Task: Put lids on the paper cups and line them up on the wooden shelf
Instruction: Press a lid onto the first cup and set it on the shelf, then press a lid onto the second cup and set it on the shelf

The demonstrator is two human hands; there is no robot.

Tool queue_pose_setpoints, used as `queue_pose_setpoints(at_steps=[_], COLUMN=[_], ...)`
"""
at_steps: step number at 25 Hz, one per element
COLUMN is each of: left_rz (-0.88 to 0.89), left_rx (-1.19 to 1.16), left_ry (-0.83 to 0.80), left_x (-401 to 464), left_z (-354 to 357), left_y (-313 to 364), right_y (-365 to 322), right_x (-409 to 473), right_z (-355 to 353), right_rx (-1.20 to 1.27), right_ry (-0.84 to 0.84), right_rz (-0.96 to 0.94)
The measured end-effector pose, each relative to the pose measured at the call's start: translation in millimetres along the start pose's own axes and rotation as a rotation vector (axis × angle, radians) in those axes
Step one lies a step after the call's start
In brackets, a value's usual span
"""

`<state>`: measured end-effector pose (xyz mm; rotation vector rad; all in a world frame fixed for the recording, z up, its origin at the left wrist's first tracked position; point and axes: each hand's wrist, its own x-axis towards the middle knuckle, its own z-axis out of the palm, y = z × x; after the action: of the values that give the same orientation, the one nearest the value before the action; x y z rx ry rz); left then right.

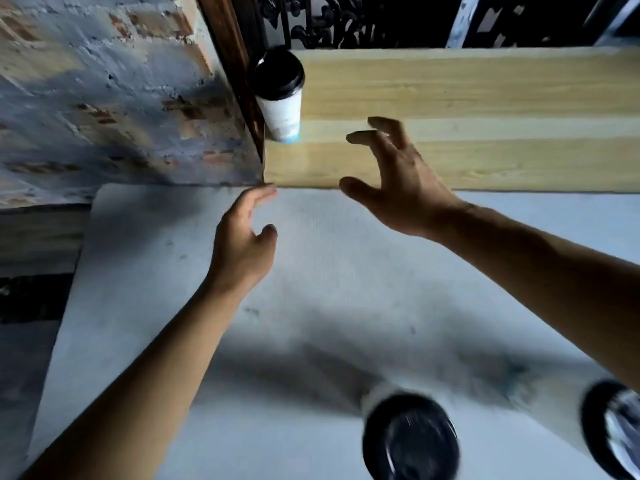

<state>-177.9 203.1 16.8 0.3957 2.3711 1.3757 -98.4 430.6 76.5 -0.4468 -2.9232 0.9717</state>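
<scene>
A white paper cup with a black lid stands upright at the far left end of the light wooden shelf, against the dark post. My right hand hovers over the shelf's front edge, to the right of that cup, fingers spread and holding nothing. My left hand is over the grey table below the shelf corner, open and empty. Two more lidded cups stand blurred at the bottom: one near the middle and one at the right edge.
A grey table surface lies in front of the shelf. A rough painted brick wall rises at the left. Dark ironwork is behind the shelf. Most of the shelf to the right of the cup is bare.
</scene>
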Motion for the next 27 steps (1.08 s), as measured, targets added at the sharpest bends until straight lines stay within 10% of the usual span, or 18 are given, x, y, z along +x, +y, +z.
queue_pose_setpoints(at_steps=[11,27], left_rz=[-0.149,-0.055], left_rx=[0.275,0.058], left_ry=[-0.283,-0.234], left_x=[-243,-252], left_z=[47,31], left_y=[-12,54], right_y=[-41,-72], right_x=[-237,-228], right_z=[-9,-41], right_rx=[-0.098,0.180], right_ry=[-0.357,-0.282], right_rz=[-0.227,0.025])
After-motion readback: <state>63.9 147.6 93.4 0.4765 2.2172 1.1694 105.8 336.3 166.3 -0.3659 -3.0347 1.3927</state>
